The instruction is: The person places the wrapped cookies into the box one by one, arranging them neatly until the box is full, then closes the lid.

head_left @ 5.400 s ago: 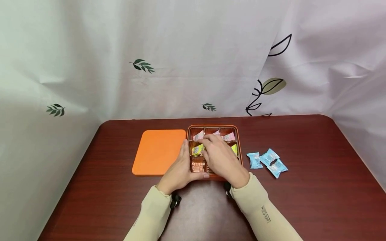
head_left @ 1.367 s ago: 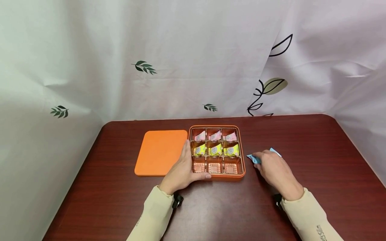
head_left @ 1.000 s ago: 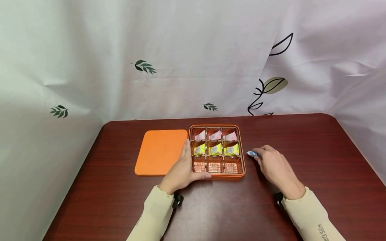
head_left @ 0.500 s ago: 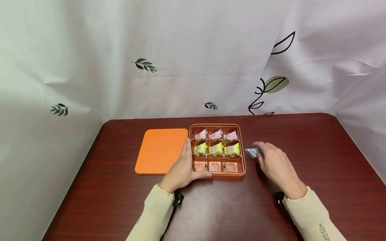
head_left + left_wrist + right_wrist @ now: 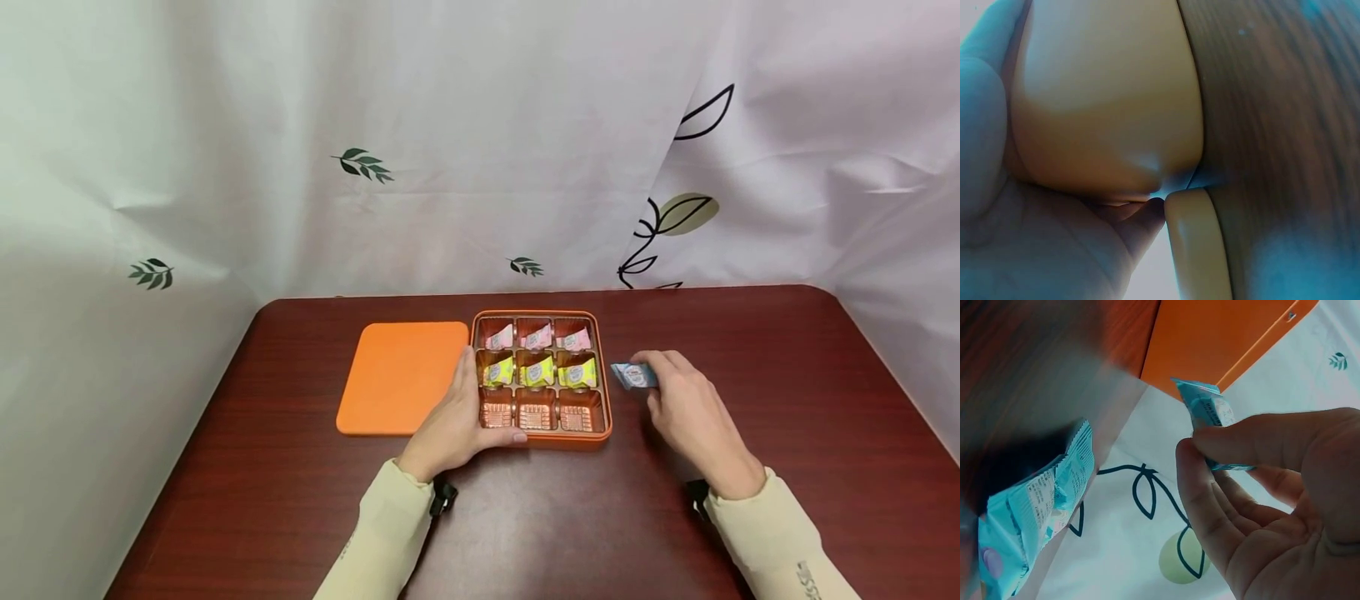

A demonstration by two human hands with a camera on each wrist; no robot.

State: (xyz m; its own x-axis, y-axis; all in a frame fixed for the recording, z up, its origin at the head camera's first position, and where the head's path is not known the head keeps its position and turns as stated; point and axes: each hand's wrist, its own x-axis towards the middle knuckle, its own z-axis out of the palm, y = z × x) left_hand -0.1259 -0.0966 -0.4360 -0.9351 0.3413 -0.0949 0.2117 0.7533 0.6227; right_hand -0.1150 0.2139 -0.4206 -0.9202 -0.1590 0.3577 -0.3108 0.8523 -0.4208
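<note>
My right hand [image 5: 688, 408] pinches a blue wrapped snack packet [image 5: 632, 375] between thumb and fingertips, just right of the orange divided box [image 5: 604, 417]. In the right wrist view the packet [image 5: 1200, 403] is clear of the table. My left hand [image 5: 444, 421] lies around the box's near left corner, fingers straight along the left side and thumb along the front. Pink packets [image 5: 537, 337] fill the back row and yellow packets [image 5: 537, 372] the middle row. The front row's compartments [image 5: 536, 412] hold nothing. More blue packets [image 5: 1029, 515] lie on the table, hidden behind my right hand in the head view.
A flat orange lid [image 5: 403, 379] lies left of the box, right beside it. Both rest on a dark red wooden table [image 5: 262, 467]. A pale curtain [image 5: 450, 100] with leaf prints stands behind the table's back edge.
My right hand has left the box, gone right to the blue packets and raised one, turning it slightly. All yellow packets now show in the middle row. My left hand stays at the box corner.
</note>
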